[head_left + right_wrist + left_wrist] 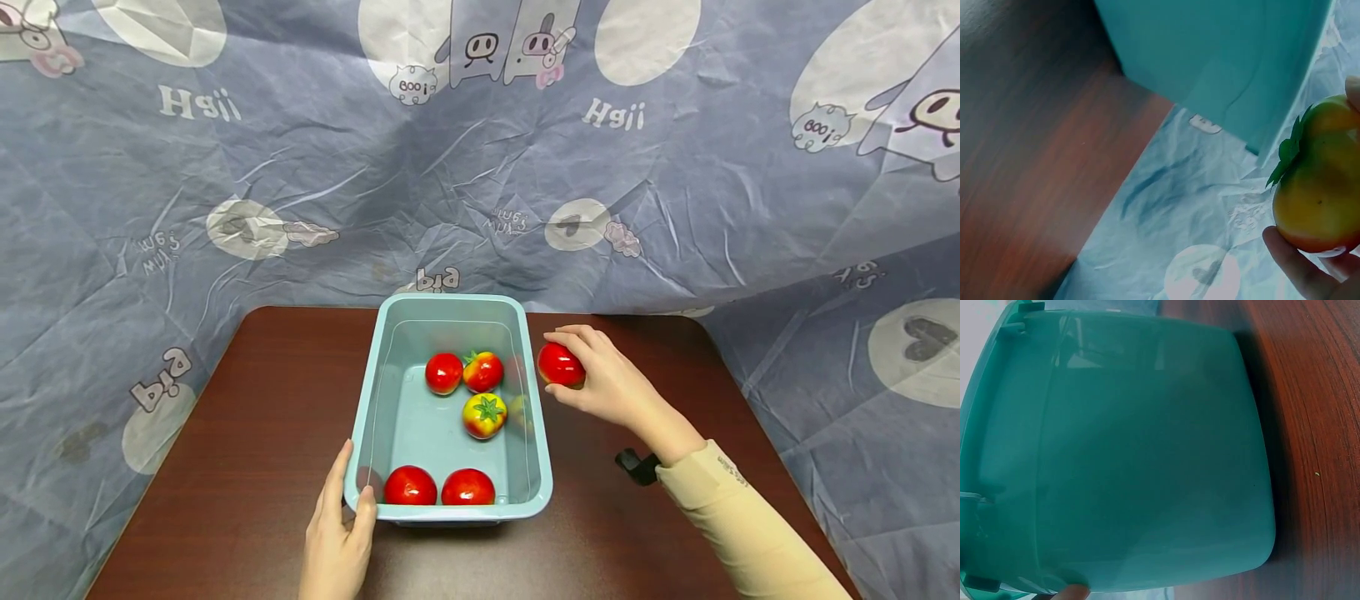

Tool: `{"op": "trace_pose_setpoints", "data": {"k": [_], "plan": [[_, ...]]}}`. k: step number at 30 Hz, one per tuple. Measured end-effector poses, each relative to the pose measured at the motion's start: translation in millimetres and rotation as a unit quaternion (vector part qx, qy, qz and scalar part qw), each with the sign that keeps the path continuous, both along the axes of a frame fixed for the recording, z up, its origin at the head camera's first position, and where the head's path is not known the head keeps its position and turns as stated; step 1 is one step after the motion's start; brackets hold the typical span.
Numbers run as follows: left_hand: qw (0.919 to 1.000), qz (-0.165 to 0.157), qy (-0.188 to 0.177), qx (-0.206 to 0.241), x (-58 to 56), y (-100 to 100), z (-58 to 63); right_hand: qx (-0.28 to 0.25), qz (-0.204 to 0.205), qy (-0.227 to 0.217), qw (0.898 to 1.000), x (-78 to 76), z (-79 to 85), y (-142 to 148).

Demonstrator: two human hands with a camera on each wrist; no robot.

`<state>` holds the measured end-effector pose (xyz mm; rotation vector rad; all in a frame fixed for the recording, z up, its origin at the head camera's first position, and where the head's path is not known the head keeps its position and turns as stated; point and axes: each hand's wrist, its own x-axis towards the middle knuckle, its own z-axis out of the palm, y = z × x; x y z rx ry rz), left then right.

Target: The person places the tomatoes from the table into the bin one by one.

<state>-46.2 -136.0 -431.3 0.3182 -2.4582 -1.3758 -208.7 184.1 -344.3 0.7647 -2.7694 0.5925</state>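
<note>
My right hand [611, 379] grips a shiny red toy tomato [559, 365] just outside the right rim of a light blue plastic bin [546, 467]. In the right wrist view that tomato [1319, 181] shows a yellow-green side and green leaves, with fingertips around it. My left hand [339, 525] holds the bin's near left corner, the thumb at the rim and the fingers along the outer left wall. Inside the bin lie several more tomatoes: a red one [444, 373], a leafy one [483, 372], a yellow-red one [484, 416] and two red ones [410, 486] by the near wall.
The bin stands on a dark brown wooden table [285, 392], close to its far edge. Behind and beside the table hangs a wrinkled blue-grey cloth [420, 183] with cartoon prints. A black strap [637, 467] sits by the right wrist, below a pale yellow sleeve [742, 517].
</note>
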Motion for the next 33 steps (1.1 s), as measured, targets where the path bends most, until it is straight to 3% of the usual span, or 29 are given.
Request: {"op": "trace_pose_setpoints", "data": {"k": [8, 18, 33], "plan": [[1.0, 0.0, -0.003, -0.002, -0.1, 0, -0.4, -0.008, 0.046, 0.027, 0.999, 8.8, 9.2, -13], [1.0, -0.004, -0.006, 0.005, 0.3, 0, 0.6, -0.007, 0.081, 0.016, 0.997, 19.9, 14.2, -25], [1.0, -0.001, -0.003, 0.004, 0.5, 0, -0.7, 0.003, 0.124, -0.007, 0.992, 30.0, 5.0, -42]]}}
